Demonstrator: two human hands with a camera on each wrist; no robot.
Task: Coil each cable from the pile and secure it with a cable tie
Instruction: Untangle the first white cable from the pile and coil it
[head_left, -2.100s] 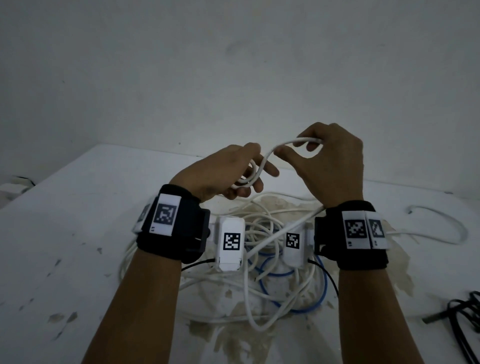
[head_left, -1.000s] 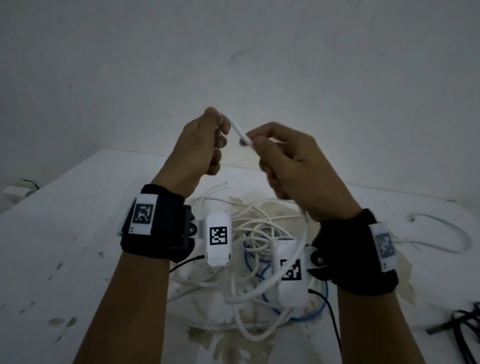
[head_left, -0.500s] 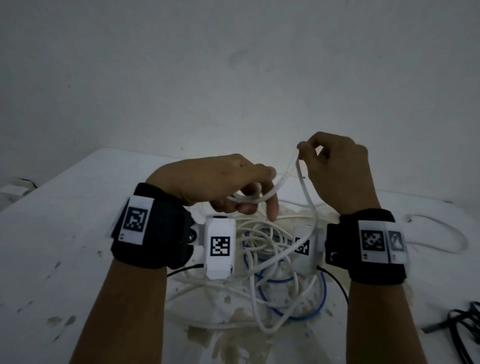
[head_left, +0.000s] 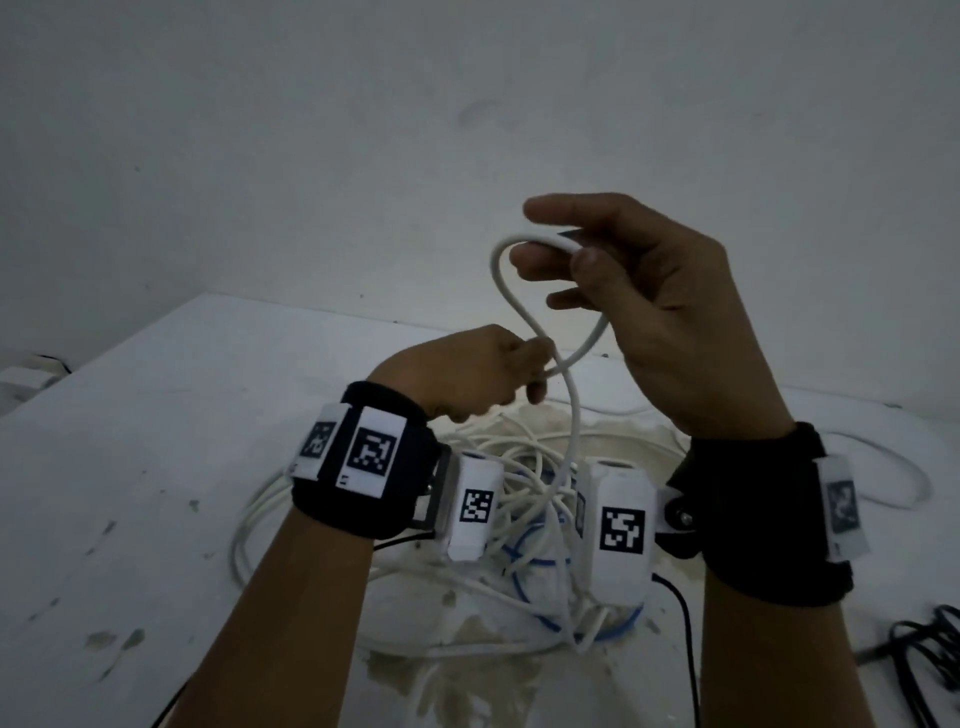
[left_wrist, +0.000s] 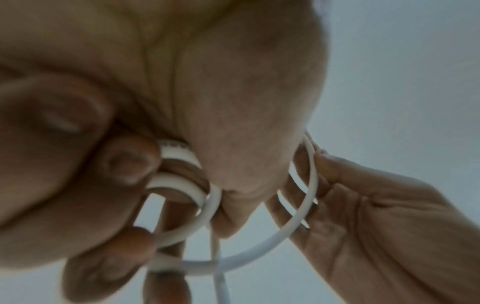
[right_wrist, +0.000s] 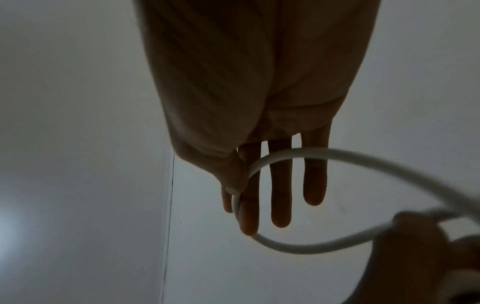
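Two hands working mid-frame | left hand is gripping small coils of white cable in curled fingers | right hand is pinching a fresh loop | pile is lying on tabletop, lower centre | judgement: match loop size, avoid twisting.

Above the table, the right hand pinches a white cable loop; the left hand grips its crossing over the pile.
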